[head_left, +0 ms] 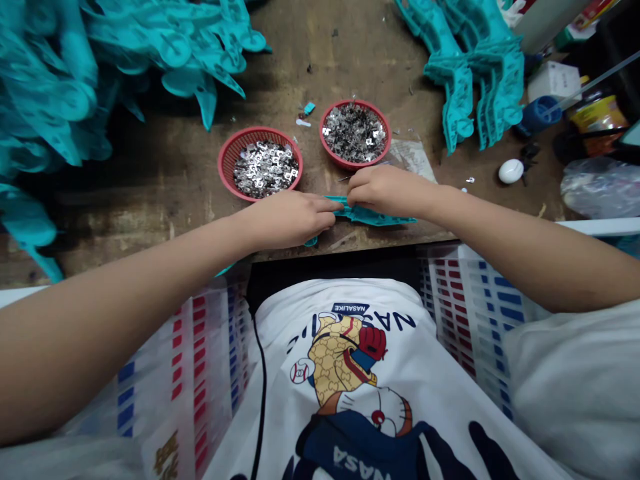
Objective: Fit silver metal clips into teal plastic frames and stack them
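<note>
1. One turquoise part (383, 218): centre of frame, under both hands.
2. Left hand (296, 219): fingers together over it; grip hidden.
3. Right hand (376, 187): fingers curled at it; can't tell if pinching.

It's a bit dim. Metal bits (265, 167) in the left red basket (229, 160) shine white. Left of that basket, under the teal pile (165, 47), it's very dark. Below it, my left hand (293, 217) looks fairly clear, my left arm (125, 287) stretched.

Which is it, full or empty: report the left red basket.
The left red basket is partly filled: silvery pieces lie inside, with bare inner wall showing.
</note>
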A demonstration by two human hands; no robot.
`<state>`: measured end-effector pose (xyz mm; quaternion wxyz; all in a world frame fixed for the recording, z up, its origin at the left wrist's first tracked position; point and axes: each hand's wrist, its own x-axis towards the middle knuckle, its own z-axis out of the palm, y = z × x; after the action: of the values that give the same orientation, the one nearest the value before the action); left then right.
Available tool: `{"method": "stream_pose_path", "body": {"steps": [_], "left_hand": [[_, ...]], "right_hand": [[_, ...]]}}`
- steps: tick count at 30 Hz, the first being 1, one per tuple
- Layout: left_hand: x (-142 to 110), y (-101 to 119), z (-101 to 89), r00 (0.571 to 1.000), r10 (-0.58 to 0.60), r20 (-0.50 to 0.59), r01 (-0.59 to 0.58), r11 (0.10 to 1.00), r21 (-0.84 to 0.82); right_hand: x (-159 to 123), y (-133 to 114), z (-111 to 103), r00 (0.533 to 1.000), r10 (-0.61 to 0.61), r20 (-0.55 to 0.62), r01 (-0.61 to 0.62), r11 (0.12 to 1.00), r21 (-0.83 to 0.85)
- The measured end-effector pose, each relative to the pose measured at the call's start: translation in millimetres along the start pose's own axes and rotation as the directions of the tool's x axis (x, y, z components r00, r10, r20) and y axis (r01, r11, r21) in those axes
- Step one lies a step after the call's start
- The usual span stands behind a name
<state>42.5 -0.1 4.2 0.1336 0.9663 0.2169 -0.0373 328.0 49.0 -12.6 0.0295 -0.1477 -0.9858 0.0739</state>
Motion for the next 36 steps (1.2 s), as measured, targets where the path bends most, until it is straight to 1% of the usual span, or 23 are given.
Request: {"method": "stream_pose_path", "body": {"steps": [3,8,12,14,16,17,18,19,20,21,22,23,24,25,26,28,30,33,35,36], "left_hand": [[0,0,-0.4,1.000,-0.010,0.006,0.010,1.000,-0.002],[0,0,-0.8,1.000,-0.011,0.006,0.011,1.000,0.012],[-1,-4,1.6,1.000,-0.025,-0.010,0.025,0.998,-0.064],[-1,-6,2.8,0.997,-0.041,-0.064,0.031,0.989,-0.145],[0,-4,2.2,0.978,-0.105,-0.180,0.053,0.960,-0.274],[1,-1,0.7,0.954,-0.171,-0.245,0.075,0.931,-0.357],[2,2,-1.4,0.918,-0.262,-0.297,0.105,0.885,-0.454],[4,6,-4.1,0.871,-0.369,-0.324,0.137,0.817,-0.561],[5,10,-7.0,0.820,-0.476,-0.319,0.160,0.725,-0.670],[6,15,-9.7,0.773,-0.567,-0.284,0.168,0.615,-0.770],[8,19,-11.9,0.737,-0.636,-0.231,0.162,0.498,-0.852],[9,23,-13.4,0.713,-0.679,-0.174,0.144,0.385,-0.912],[10,26,-13.9,0.702,-0.702,-0.124,0.119,0.287,-0.951],[11,28,-13.6,0.696,-0.713,-0.087,0.090,0.207,-0.974],[11,30,-12.6,0.694,-0.717,-0.061,0.063,0.144,-0.988],[13,32,-9.2,0.695,-0.719,-0.022,0.026,0.056,-0.998],[13,33,-5.7,0.702,-0.712,0.023,0.026,-0.006,-1.000],[13,35,-2.8,0.711,-0.698,0.085,0.047,-0.073,-0.996],[13,37,-2.6,0.708,-0.698,0.103,0.044,-0.101,-0.994],[13,38,-3.0,0.700,-0.706,0.104,0.036,-0.110,-0.993]], "right_hand": [[1,-3,-3,1.000,0.008,0.010,-0.008,1.000,-0.012],[3,-4,-3,0.996,0.072,0.050,-0.076,0.994,0.082],[5,-6,-4,0.990,0.102,0.100,-0.115,0.985,0.131],[4,-8,-8,0.987,0.128,0.099,-0.141,0.981,0.132],[3,-10,-13,0.978,0.209,0.022,-0.209,0.963,0.168],[2,-12,-16,0.965,0.260,-0.038,-0.246,0.945,0.216],[2,-15,-19,0.947,0.306,-0.100,-0.268,0.921,0.284],[1,-18,-22,0.929,0.338,-0.150,-0.267,0.893,0.362],[1,-21,-25,0.920,0.348,-0.182,-0.241,0.866,0.437],[2,-25,-27,0.916,0.343,-0.208,-0.202,0.843,0.499],[2,-29,-28,0.914,0.332,-0.232,-0.162,0.825,0.542],[3,-33,-29,0.912,0.320,-0.258,-0.127,0.816,0.564],[4,-36,-30,0.908,0.309,-0.282,-0.101,0.817,0.568],[4,-39,-30,0.903,0.299,-0.307,-0.084,0.825,0.559],[5,-40,-30,0.896,0.291,-0.335,-0.071,0.838,0.540],[5,-41,-28,0.882,0.275,-0.383,-0.054,0.866,0.498],[5,-39,-25,0.876,0.262,-0.405,-0.048,0.883,0.467],[6,-39,-20,0.878,0.272,-0.393,-0.076,0.891,0.447],[6,-41,-18,0.870,0.293,-0.397,-0.101,0.893,0.438],[6,-42,-18,0.864,0.302,-0.403,-0.113,0.896,0.429]]}}
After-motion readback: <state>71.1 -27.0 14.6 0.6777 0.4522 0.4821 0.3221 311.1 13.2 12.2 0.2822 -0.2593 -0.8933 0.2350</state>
